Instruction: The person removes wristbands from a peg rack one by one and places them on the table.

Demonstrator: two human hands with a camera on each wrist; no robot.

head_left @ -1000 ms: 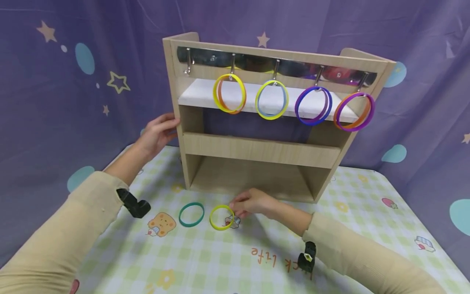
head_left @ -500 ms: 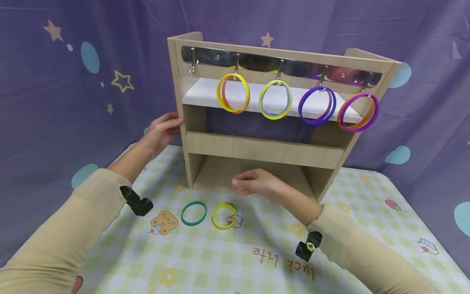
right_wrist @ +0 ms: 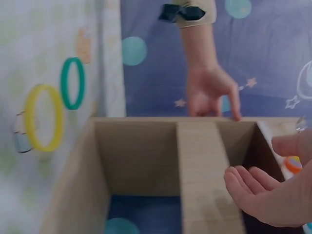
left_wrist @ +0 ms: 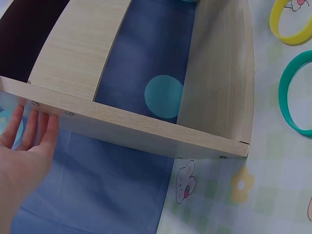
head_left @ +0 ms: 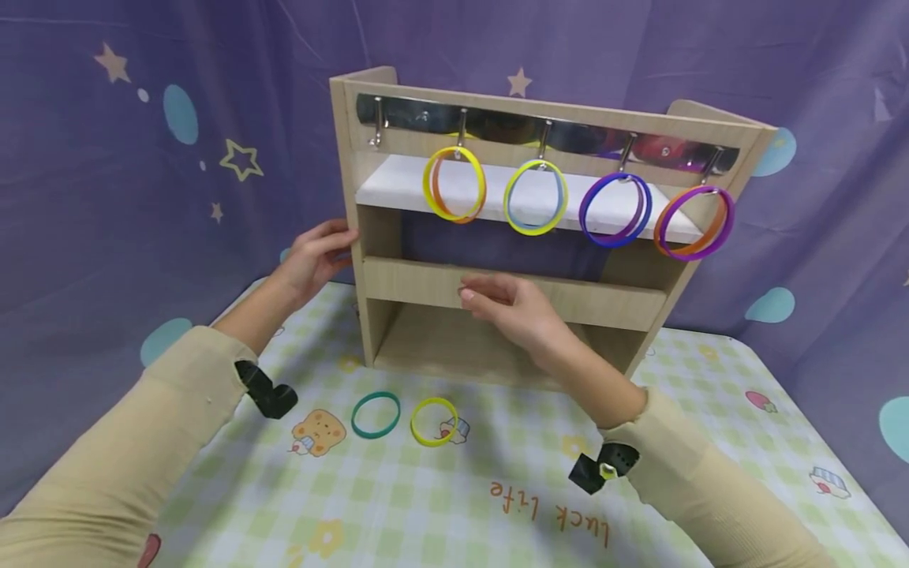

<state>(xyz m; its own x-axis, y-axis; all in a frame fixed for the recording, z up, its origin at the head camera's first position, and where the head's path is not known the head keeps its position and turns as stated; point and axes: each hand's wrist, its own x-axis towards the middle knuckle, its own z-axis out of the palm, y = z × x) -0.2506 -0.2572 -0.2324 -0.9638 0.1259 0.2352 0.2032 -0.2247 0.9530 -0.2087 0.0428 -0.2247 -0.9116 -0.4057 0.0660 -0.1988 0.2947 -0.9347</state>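
My left hand (head_left: 312, 256) rests its fingertips on the left side panel of a wooden shelf unit (head_left: 412, 282); in the left wrist view these fingers (left_wrist: 30, 129) are fairly straight against the panel. My right hand (head_left: 518, 315) is raised in front of the unit's crossbar, its thumb apart from the fingers (right_wrist: 253, 187) and nothing visible between them. On the table lie a yellow silicone wristband (head_left: 432, 444) and a teal wristband (head_left: 374, 436), side by side before the unit.
A metal hook rail (head_left: 419, 116) spans the unit's top. Banded pairs hang from its hooks right of the leftmost hook (head_left: 376, 126): yellow (head_left: 427, 185) with orange, yellow (head_left: 507, 201) with light blue, blue (head_left: 648, 205) with purple, purple (head_left: 731, 221) with orange. A purple curtain (head_left: 213, 260) stands behind.
My right hand has risen from beside the yellow wristband on the table to the height of the crossbar. Both loose wristbands stayed on the table. My left hand kept its place on the panel.
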